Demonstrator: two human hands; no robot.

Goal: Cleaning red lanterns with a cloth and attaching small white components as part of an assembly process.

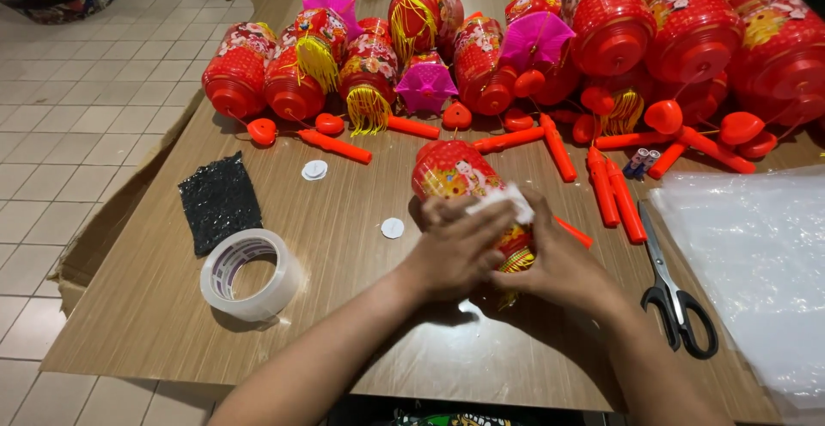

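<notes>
A red patterned plastic lantern (454, 171) lies on its side on the wooden table (155, 306), its yellow tassel end toward me. My left hand (455, 250) wraps over its near end and pinches a white cloth or tissue (507, 200) against it. My right hand (563, 263) grips the same lantern from the right, fingers curled under it. An orange handle stick (574, 232) pokes out beside my right hand.
Several more red lanterns (610, 22) with pink stars and orange sticks crowd the table's far side. A clear tape roll (252, 273) and black mesh piece (219, 201) lie at left. Black scissors (675, 293) and clear plastic sheets (756, 254) lie at right. Two small batteries (641, 163) sit nearby.
</notes>
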